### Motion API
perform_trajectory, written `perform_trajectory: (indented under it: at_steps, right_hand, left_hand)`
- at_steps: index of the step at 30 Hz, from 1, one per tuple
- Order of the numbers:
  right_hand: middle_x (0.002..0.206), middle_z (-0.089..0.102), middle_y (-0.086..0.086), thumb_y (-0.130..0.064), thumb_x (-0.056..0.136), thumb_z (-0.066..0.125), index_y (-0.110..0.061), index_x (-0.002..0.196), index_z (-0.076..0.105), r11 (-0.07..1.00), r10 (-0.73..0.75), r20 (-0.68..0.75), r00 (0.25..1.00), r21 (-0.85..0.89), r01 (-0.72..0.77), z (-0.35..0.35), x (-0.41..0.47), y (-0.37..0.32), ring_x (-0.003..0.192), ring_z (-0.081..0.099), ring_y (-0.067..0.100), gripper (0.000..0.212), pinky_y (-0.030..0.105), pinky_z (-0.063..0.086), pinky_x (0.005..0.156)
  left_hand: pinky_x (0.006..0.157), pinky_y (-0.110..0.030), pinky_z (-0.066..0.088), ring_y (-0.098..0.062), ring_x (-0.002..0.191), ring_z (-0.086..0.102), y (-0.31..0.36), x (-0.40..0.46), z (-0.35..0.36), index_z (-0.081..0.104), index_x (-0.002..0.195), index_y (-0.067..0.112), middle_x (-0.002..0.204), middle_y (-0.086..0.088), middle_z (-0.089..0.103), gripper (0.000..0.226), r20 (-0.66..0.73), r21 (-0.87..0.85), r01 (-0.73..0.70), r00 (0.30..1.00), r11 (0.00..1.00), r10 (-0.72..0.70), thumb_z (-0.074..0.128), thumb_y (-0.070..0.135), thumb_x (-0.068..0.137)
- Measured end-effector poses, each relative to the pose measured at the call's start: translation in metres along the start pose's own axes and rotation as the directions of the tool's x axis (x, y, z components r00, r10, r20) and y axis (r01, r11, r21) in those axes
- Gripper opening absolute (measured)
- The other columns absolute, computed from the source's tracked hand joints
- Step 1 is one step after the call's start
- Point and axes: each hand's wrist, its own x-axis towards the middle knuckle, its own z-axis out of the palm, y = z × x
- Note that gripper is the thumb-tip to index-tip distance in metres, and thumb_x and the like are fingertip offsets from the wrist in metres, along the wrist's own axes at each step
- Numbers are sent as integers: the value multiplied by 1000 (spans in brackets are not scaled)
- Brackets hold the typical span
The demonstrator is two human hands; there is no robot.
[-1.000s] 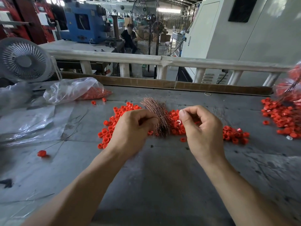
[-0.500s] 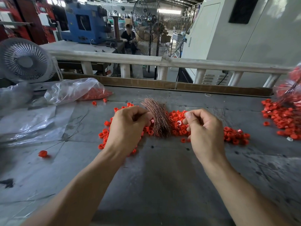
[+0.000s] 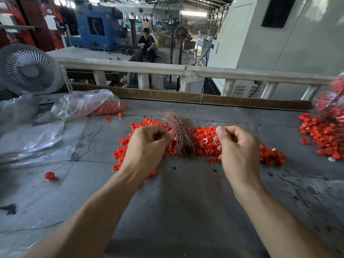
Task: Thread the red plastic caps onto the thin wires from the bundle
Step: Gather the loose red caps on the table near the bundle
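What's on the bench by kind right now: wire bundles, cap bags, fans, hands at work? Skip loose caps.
Wire bundles: 1
Bags holding red caps: 1 (a second may sit at the right edge, cut off)
Fans: 2, a table fan and a pedestal fan behind the rail
Hands: 2, left hand, right hand
Total: 6

Counts, taking the wire bundle point(image 3: 179, 135) as reference: 1 bundle, strands too fine to count. Red caps: 2 loose heaps, main heap point(image 3: 204, 144) around the bundle, second heap point(image 3: 323, 135) far right of it; too many to count. 1 stray cap point(image 3: 49, 175) far left. 1 bagged lot point(image 3: 89, 104) up-left. 2 fans: desk fan point(image 3: 28, 69), pedestal fan point(image 3: 172, 34). My 2 hands: left hand point(image 3: 147, 148), right hand point(image 3: 238, 148).
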Motion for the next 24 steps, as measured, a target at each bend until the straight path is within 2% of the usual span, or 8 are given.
perform_trajectory:
  at_steps: [2, 4, 7, 10, 14, 17, 24]
  right_hand:
    - [72, 71, -8, -32, 99, 64, -22, 77, 70, 1000, 5, 3, 1000, 13, -6, 0, 0, 0, 62, 60, 7, 25, 52, 58, 66]
    - [72, 71, -6, -32, 100, 63, -21, 77, 70, 1000, 11, 10, 1000, 26, -11, 0, -1, 0, 63, 60, 8, 26, 53, 58, 66]
    - [71, 71, -5, -31, 99, 64, -21, 77, 71, 1000, 14, 30, 999, 24, -15, 0, -1, 0, 63, 61, 8, 26, 51, 58, 66]
    - [69, 71, -6, -29, 98, 65, -21, 77, 72, 1000, 4, 58, 998, 26, -5, 2, -2, -1, 61, 60, 7, 24, 49, 57, 65]
    - [68, 71, -4, -27, 98, 66, -21, 76, 73, 999, -6, 90, 996, 39, 3, 3, -4, -2, 59, 60, 5, 23, 42, 55, 62]
    - [68, 71, -2, -25, 98, 67, -19, 76, 73, 999, -7, 98, 995, 49, 2, 4, -4, -3, 58, 59, 5, 23, 43, 55, 63]
    - [70, 72, 0, -24, 98, 67, -18, 78, 74, 999, -18, 128, 992, 44, 13, 5, -5, -3, 61, 60, 6, 21, 43, 56, 69]
  left_hand:
    - [39, -17, 37, -4, 43, 46, -1, 1, 0, 74, 72, 12, 64, -9, 69, 28, -5, -34, 56, 998, 998, -56, 70, 28, 95]
    - [39, -19, 36, -8, 46, 46, -3, 4, -3, 74, 74, 9, 63, -10, 67, 28, -8, -185, 151, 988, 971, -155, 69, 27, 96]
    - [40, -21, 34, -11, 50, 45, -3, 9, -11, 72, 84, 9, 65, -2, 66, 21, 9, -464, 266, 955, 845, -296, 65, 23, 99]
    - [40, -20, 33, -9, 49, 45, -2, 13, -16, 69, 90, 13, 64, 1, 62, 18, 25, -631, 322, 918, 705, -397, 62, 25, 101]
    - [39, -19, 32, -8, 47, 43, -2, 15, -22, 64, 84, 15, 61, 3, 59, 24, 33, -774, 322, 881, 546, -472, 57, 26, 104]
    - [38, -20, 32, -7, 44, 41, -3, 18, -25, 59, 83, 16, 59, 4, 56, 26, 48, -852, 313, 846, 420, -532, 51, 24, 106]
    - [42, -19, 27, -8, 45, 33, -5, 23, -26, 46, 84, 18, 63, 4, 44, 30, 60, -927, 266, 802, 265, -595, 34, 19, 111]
